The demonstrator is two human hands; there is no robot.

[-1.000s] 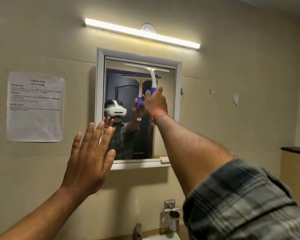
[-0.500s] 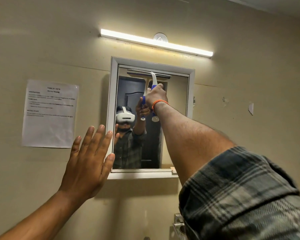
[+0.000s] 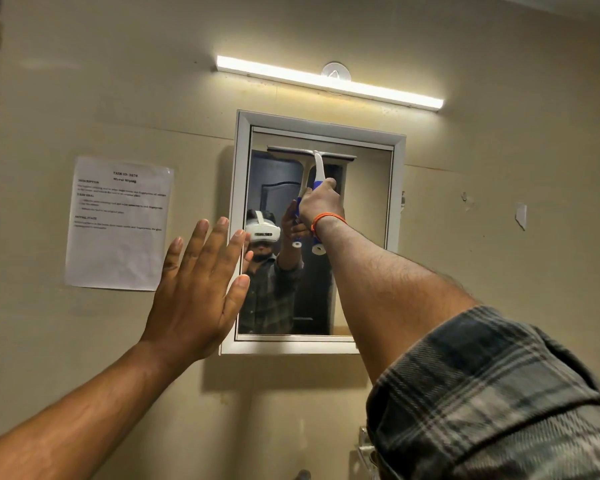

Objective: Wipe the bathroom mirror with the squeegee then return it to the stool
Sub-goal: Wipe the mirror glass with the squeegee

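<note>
beige bathroom wall carries a white-framed mirror [image 3: 361,237]; right hand [image 3: 321,206] grips the light, stiff white-and-blue plastic squeegee [image 3: 317,174] by its handle, blade at the top edge; left hand [image 3: 198,289] spread flat, empty.

Squeegee [image 3: 317,168]: white neck, blue-and-white handle with a white ring end, 1 dark blade bar. I see the bar lying level against the glass near the mirror's top edge, the handle slanting down from its middle into my right grip [image 3: 321,206], which is wrapped around the blue section.

Mirror [image 3: 364,237]: rectangular, white-framed, fixed upright on a beige wall, reflecting the squeegee.

Stool: out of view.
</note>
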